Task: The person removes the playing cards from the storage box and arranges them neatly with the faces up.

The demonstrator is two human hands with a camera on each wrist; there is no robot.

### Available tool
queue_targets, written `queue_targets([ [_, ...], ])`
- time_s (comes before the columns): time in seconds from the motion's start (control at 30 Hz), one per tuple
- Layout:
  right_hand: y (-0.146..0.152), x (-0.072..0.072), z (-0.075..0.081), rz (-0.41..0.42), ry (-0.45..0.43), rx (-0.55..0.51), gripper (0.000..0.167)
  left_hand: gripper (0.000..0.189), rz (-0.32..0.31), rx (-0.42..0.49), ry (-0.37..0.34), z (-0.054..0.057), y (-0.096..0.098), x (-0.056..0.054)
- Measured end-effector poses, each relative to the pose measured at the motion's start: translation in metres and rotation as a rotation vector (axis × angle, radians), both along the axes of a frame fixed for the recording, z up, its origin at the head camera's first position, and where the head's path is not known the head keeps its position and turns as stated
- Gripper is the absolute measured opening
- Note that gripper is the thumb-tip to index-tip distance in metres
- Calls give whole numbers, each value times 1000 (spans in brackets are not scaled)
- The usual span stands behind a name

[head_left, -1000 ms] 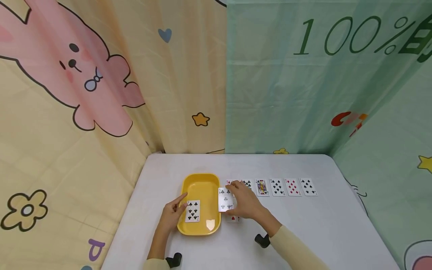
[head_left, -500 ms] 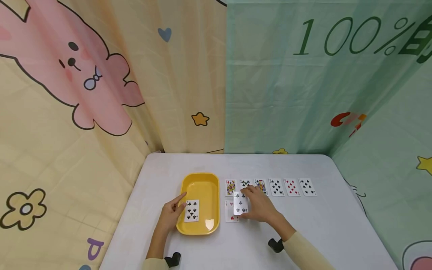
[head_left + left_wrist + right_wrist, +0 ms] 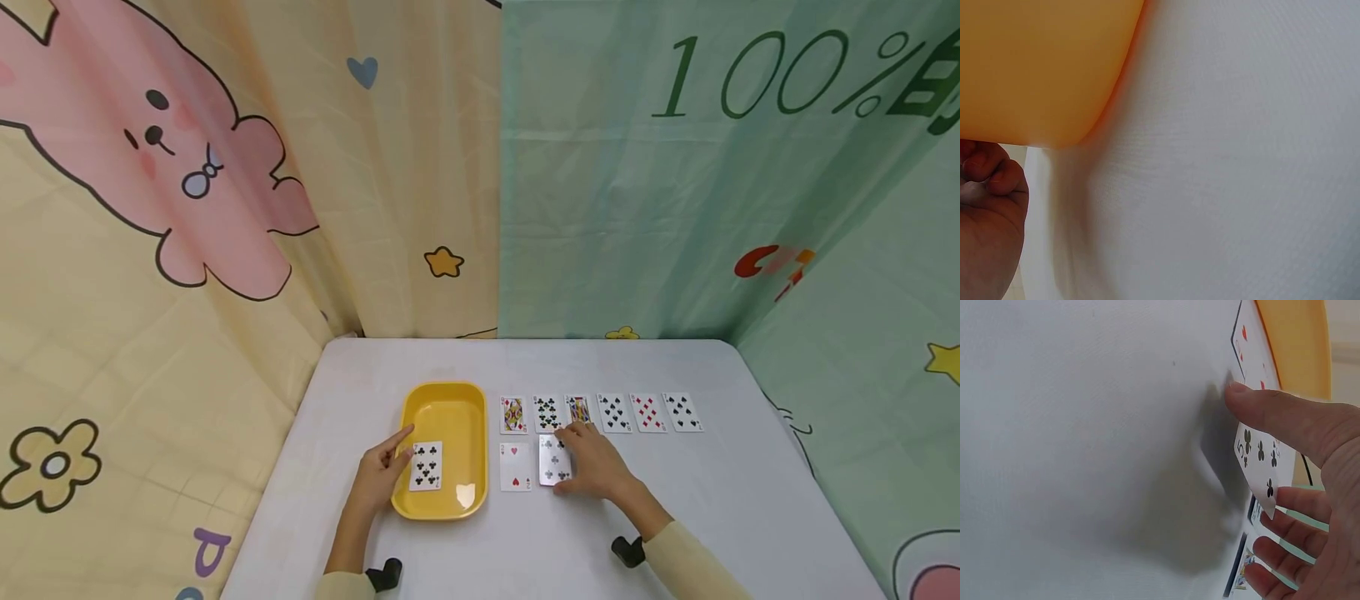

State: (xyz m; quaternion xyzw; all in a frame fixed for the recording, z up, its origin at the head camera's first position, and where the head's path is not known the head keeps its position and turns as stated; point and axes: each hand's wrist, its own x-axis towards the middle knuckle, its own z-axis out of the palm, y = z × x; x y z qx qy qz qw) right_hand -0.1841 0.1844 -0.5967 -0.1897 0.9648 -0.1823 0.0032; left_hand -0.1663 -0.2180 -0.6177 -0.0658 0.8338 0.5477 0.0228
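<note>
Pinching the five of clubs (image 3: 555, 460) by its short ends in the right hand (image 3: 602, 467), just right of the heart card (image 3: 515, 467), pointing its long axis toward the table's (image 3: 735, 500) far edge. Gripping the tray's (image 3: 450, 421) left rim in the left hand (image 3: 375, 477).

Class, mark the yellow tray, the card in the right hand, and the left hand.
Yellow tray (image 3: 461, 442), head view: bare floor.
Held card (image 3: 1260, 467), right wrist view: printed face.
Left hand (image 3: 377, 477), head view: its back.
</note>
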Motion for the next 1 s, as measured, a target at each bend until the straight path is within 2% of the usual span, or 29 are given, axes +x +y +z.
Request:
queue_targets([
  [0.23,1,0,-9,-7,-48,10,91,44,6,-4,8,1,2,0],
  [0.53,1,0,-8,-18,-104,0,89,44,8,4,0,3,3,0],
  [1.0,4,0,-10,3,-112,-3,88,44,14,0,-4,4,3,2],
])
